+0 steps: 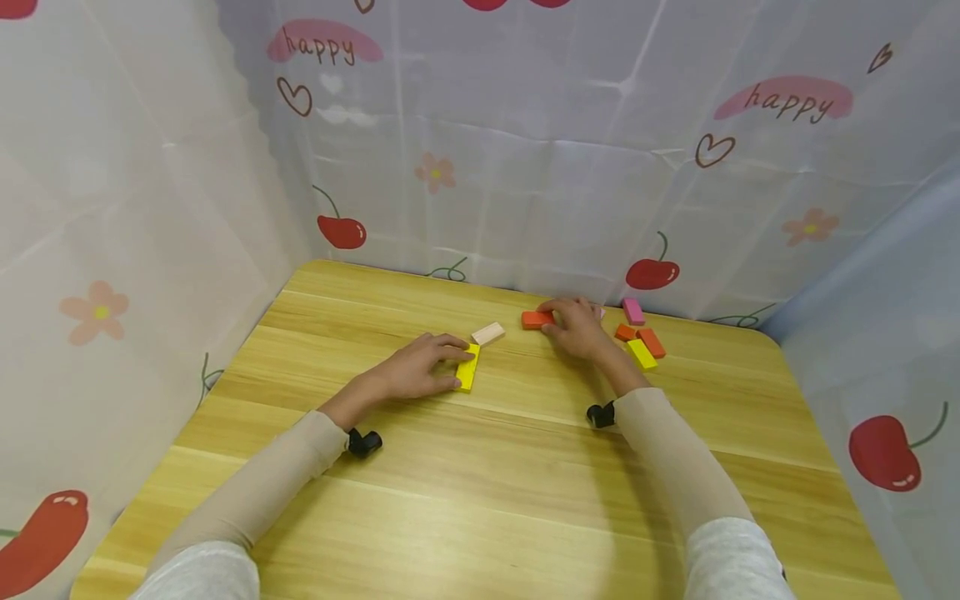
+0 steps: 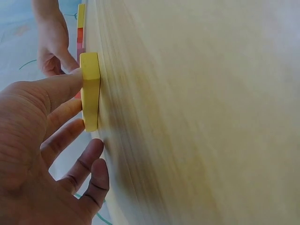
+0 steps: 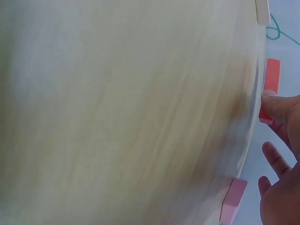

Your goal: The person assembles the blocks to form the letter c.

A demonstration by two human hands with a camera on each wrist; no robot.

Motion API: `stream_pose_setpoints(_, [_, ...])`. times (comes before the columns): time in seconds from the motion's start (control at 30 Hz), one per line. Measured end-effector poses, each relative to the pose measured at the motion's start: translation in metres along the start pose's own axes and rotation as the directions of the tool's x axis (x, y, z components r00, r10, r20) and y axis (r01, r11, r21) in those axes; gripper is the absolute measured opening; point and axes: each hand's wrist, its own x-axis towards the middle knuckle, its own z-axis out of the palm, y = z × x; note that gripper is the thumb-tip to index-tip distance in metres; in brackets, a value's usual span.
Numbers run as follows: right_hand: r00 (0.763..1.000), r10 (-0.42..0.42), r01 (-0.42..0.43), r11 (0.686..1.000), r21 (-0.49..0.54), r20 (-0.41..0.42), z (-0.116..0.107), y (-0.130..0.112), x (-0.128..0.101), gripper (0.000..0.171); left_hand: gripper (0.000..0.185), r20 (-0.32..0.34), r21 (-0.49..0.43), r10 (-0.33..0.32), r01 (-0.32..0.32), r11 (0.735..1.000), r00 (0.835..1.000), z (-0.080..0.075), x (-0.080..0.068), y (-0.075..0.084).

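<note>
light grey sleeves (image 1: 202, 575) extend over a wooden table (image 1: 450, 500) as a person's left hand (image 1: 416, 367), fingers spread, touches a yellow block (image 1: 468, 373) just beside a pale block (image 1: 489, 334). near the far edge, the right hand (image 1: 581, 332) pinches an orange-red block (image 1: 533, 320), left of scattered coloured blocks (image 1: 651, 343).

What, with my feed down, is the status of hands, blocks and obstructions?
Left hand on yellow block. Right hand pinching red block. Pale block by yellow one's far end, could obstruct forward sliding.
</note>
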Motion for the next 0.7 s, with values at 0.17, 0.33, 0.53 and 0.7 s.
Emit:
stream_pose_setpoints(0.17, [1.0,-0.007,0.007,1.0,0.01,0.021,0.005,-0.004,0.002,0.035,0.054,0.006,0.001,-0.009,0.009,1.0,1.0,0.0,0.0,0.0])
stream_pose_setpoints(0.33, [0.999,0.018,-0.018,1.0,0.015,0.039,0.009,-0.01,0.002,0.035,0.054,0.003,0.001,-0.012,0.012,1.0,1.0,0.001,0.001,-0.001])
stream_pose_setpoints(0.53, [0.997,0.042,-0.043,0.999,0.016,0.067,0.012,-0.017,0.002,0.036,0.055,0.002,-0.002,-0.009,0.009,1.0,1.0,0.001,0.0,-0.002])
stream_pose_setpoints(0.7, [0.995,0.046,-0.048,0.999,0.023,0.084,0.013,-0.021,0.003,0.036,0.055,-0.003,-0.005,-0.002,0.002,1.0,1.0,0.001,0.0,-0.003])
